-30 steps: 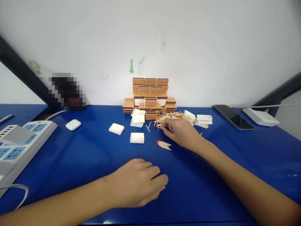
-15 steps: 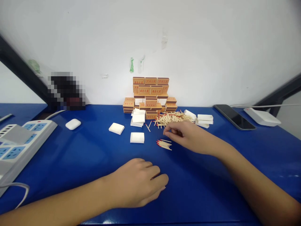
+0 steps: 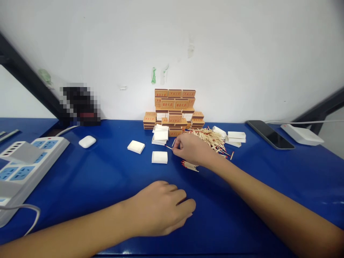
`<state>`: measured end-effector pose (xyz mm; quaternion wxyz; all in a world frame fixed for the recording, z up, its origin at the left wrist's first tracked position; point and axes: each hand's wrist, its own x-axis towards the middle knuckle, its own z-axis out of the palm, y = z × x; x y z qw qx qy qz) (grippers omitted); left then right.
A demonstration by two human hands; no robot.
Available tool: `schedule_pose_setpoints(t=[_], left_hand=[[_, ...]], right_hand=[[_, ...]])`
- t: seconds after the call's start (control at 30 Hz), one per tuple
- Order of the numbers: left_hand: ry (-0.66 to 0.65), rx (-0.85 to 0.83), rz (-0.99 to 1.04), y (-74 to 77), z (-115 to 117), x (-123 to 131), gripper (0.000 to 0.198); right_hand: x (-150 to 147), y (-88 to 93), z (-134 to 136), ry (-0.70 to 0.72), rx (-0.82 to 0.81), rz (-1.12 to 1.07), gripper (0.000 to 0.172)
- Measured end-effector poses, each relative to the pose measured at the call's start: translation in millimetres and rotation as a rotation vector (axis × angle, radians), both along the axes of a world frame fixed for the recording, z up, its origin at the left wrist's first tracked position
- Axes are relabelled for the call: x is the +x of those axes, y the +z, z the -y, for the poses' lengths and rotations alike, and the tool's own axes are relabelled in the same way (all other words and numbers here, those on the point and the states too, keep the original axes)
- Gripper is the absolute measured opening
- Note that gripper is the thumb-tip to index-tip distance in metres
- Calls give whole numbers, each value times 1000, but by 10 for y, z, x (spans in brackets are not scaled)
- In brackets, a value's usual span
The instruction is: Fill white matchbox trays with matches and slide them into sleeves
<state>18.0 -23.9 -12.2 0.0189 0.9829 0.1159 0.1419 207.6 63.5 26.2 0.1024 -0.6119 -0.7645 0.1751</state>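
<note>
My right hand [image 3: 192,147] pinches at a match [image 3: 168,147], its thumb and forefinger closed at the match's plain end. Just below that hand a small row of matches [image 3: 190,166] lies with red heads to the left. Behind it spreads a large pile of loose matches [image 3: 212,138], partly hidden by the hand. In the foreground my left hand [image 3: 163,208] rests on the blue table with its fingers curled closed. No object shows at its fingertips, and its palm is hidden. A white matchbox tray [image 3: 159,157] lies between the two hands and a second tray [image 3: 135,146].
Stacked matchboxes [image 3: 174,104] stand against the wall, with white trays [image 3: 160,135] piled in front. More trays [image 3: 236,136] lie right of the matches. A phone [image 3: 270,134] and white box [image 3: 302,134] are at right; a power strip [image 3: 51,157] and white case [image 3: 87,142] at left.
My right hand has moved left, from beside the small row of matches to a loose match near the stacked trays, and now pinches it. My left hand stays in place; the view has shifted slightly.
</note>
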Motion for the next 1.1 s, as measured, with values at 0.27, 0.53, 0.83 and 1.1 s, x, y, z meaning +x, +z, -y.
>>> schedule_pose_setpoints(t=[0.27, 0.53, 0.83, 1.1], left_hand=[[2, 18, -2, 18, 22, -18, 14], [8, -21, -16, 27, 5, 53, 18], [12, -24, -34, 31, 4, 40, 21], [12, -7, -40, 21, 8, 15, 19]], right_hand=[[554, 98, 167, 116, -89, 9, 8], [730, 131, 314, 224, -121, -115, 18], [305, -16, 21, -92, 181, -27, 25], [-171, 29, -106, -94, 86, 197, 21]])
